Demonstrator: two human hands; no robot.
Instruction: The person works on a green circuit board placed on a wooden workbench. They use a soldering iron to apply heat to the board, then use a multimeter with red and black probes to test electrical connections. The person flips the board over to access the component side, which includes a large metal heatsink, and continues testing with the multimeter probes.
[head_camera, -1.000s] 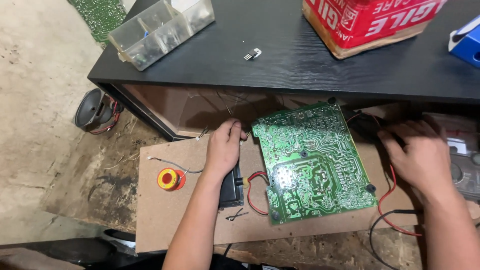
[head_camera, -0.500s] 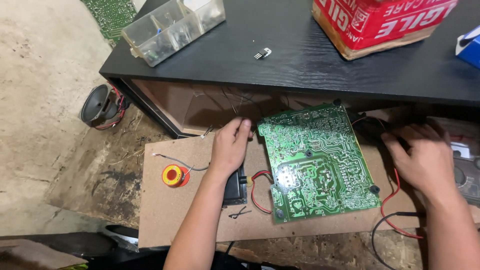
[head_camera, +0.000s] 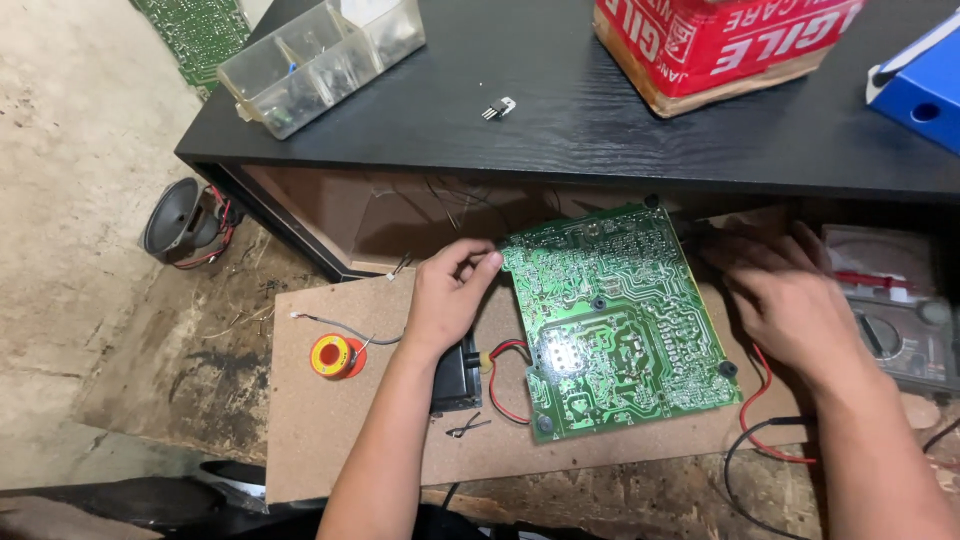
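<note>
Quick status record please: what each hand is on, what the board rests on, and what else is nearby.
left hand: fingertips at the left edge of the green circuit board
right hand: at the board's right edge, blurred; grip cannot be told
support: brown fibreboard panel on the floor
beside left wrist: solder spool
far right: analogue multimeter, red and black leads
black table: clear compartment box, red carton

On the black table (head_camera: 600, 130), a red cardboard box (head_camera: 720, 45) with white lettering and a brown underside stands at the far edge. Right of it, at the table's right edge, lies a blue box (head_camera: 925, 90) with a white flap. Toward the table's left end sits a clear plastic compartment container (head_camera: 320, 60).
</note>
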